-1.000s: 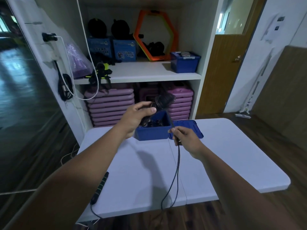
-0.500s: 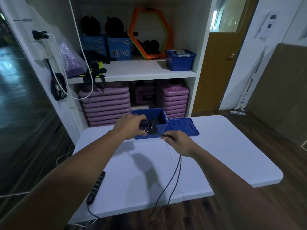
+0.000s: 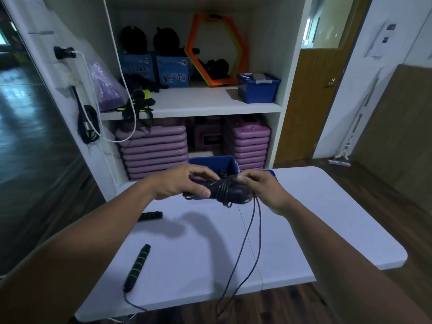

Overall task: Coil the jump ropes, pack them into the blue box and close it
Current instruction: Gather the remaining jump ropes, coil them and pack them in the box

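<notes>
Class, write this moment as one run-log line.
left hand: grips handles | right hand: wraps cord | blue box: open | second rope handle: on table

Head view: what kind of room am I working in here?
Probably a gym or fitness studio storeroom. The white shelf unit holds stacked purple step platforms and an orange hexagonal agility ring, and a jump rope handle lies on the white folding table.

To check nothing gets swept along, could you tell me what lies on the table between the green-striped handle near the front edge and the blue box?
In the head view, a second black handle lies between the green-striped handle and the blue box; otherwise bare table.
</notes>
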`<state>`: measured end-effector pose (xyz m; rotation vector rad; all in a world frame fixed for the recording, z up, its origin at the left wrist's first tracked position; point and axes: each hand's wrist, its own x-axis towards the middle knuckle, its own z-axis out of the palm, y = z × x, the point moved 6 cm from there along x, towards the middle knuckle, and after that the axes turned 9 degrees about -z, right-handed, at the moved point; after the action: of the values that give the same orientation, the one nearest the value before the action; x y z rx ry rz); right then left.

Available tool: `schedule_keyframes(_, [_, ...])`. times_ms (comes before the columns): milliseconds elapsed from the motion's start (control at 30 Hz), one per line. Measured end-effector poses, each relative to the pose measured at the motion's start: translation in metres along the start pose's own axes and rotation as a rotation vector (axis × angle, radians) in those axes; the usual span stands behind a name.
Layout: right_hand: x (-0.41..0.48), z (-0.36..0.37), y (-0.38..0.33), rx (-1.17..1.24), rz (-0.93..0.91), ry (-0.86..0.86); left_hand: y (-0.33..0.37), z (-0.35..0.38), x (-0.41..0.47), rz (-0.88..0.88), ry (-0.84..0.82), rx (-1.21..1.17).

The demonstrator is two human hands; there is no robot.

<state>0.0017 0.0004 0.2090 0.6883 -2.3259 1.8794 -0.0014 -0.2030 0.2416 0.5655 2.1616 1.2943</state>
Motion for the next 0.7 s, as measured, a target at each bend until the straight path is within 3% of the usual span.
schedule_keyframes(133, [-0.004, 0.020, 0.007, 0.183, 0.054, 0.056, -0.009, -0.006, 0.005, 0.127, 0.139, -0.427])
schedule_keyframes(200, [-0.005, 0.028, 0.010, 0.214, 0.085, 0.088, -0.011, -0.010, 0.009, 0.155, 0.245, -0.529])
schedule_keyframes(333, [-0.010, 0.041, 0.019, 0.031, 0.143, 0.029, -0.025, -0.036, 0.016, 0.039, 0.669, -0.571])
schedule_keyframes(400, [-0.011, 0.044, 0.019, -0.047, 0.158, -0.011, -0.030, -0.048, 0.017, -0.009, 0.861, -0.434])
schedule_keyframes(467, [-0.008, 0.047, 0.016, -0.132, 0.180, -0.068, -0.025, -0.048, 0.018, -0.042, 0.929, -0.127])
schedule_keyframes(600, [0.002, 0.052, 0.009, -0.323, 0.188, -0.171, -0.013, -0.032, 0.029, -0.059, 0.910, 0.530])
schedule_keyframes(700, [0.008, 0.049, 0.006, -0.436, 0.153, -0.229, -0.014, -0.029, 0.038, -0.058, 0.766, 0.771])
